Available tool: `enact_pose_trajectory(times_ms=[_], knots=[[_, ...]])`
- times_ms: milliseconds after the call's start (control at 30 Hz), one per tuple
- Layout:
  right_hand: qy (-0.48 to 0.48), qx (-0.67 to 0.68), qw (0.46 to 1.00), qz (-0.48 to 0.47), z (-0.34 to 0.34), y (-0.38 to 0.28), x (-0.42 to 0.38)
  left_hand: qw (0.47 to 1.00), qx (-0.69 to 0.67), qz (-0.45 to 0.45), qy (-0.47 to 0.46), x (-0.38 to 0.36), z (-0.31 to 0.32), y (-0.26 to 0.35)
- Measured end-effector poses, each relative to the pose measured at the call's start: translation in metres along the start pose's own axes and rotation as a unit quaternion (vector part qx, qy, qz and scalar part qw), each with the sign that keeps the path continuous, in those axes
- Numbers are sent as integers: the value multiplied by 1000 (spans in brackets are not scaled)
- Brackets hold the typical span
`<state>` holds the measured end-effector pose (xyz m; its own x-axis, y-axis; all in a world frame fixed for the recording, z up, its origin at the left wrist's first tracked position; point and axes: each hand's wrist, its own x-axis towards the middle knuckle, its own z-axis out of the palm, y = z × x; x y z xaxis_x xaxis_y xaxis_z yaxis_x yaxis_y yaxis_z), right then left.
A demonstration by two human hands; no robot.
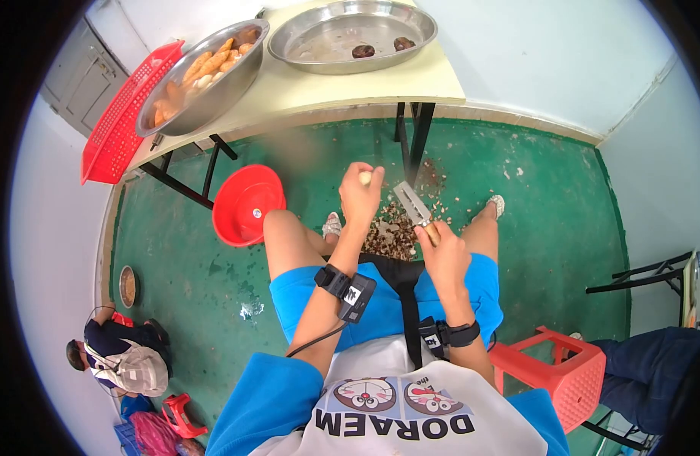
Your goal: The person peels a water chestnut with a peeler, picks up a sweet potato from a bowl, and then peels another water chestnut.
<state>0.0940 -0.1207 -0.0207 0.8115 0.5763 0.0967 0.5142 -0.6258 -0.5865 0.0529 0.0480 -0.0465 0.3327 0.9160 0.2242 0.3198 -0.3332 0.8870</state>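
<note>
My left hand (360,199) is raised in front of my knees, its fingers closed around a small pale, peeled-looking piece (365,178). Most of that piece is hidden by the fingers, so its kind cannot be made out. In my right hand (446,257) is a peeler (413,203), gripped by its wooden handle. Its flat, slotted metal blade points up toward the left hand, a short gap apart from it. Below both hands, brown and white peelings (390,234) lie scattered on the green floor between my feet.
Ahead stands a pale table (342,87). It bears a steel bowl (247,72) of orange and whitish vegetables, a round tray (319,67) with two dark round pieces, and a red basket (110,140). A red basin (226,204), red stool (574,384) and two other people are around me.
</note>
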Motion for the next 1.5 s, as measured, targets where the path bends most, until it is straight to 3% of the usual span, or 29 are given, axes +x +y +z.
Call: enact_pose_trajectory(times_ms=[67,133,167,200,233,267,333,400,533,567,633,733,767,800,833,867,1133,1233,1333,1400,1433,1467,1500], knots=[[4,3,1000,18,-1,0,1,993,-77,-91,-18,3,-5,1],[9,21,999,25,2,3,2,994,-67,-81,-36,6,-6,-11],[13,40,999,30,2,4,2,926,-291,-198,-137,7,-9,-19],[12,40,999,30,2,3,3,785,-493,-300,-227,6,-12,-21],[36,66,997,36,1,2,3,731,-542,-312,-272,7,-13,-23],[58,92,993,43,1,2,4,731,-541,-315,-270,7,-13,-24],[70,159,984,43,9,12,9,642,-612,-350,-302,6,-16,-22],[4,153,988,35,13,22,13,648,-606,-358,-291,6,-18,-18],[89,302,949,37,25,28,19,657,-591,-385,-267,11,-17,-18],[54,289,954,48,26,32,22,658,-593,-383,-262,14,-17,-24],[15,280,959,53,38,49,26,616,-640,-312,-339,20,-18,-36],[-45,335,936,100,49,54,29,605,-663,-241,-369,25,-28,-26],[-72,399,902,146,41,46,27,777,-508,-217,-302,26,-31,-16],[-98,460,861,193,37,40,27,779,-505,-219,-300,26,-31,-5],[-106,472,855,186,39,40,28,917,-336,-60,-207,25,-29,3],[-107,474,853,190,42,41,28,979,-140,105,-101,25,-30,11],[-103,455,858,214,66,59,35,967,-55,249,-13,40,-46,33],[-101,457,858,213,66,57,36,965,-26,261,-14,43,-52,45],[-77,488,847,198,60,46,35,968,-123,217,-37,42,-46,49],[-64,511,837,185,52,36,36,949,9,305,-85,43,-40,38],[-62,530,827,176,48,31,35,966,-162,133,-152,35,-30,36],[-60,547,818,168,45,28,34,965,-164,132,-159,29,-27,33],[-62,562,811,151,42,28,33,894,-383,-43,-230,24,-26,37]])
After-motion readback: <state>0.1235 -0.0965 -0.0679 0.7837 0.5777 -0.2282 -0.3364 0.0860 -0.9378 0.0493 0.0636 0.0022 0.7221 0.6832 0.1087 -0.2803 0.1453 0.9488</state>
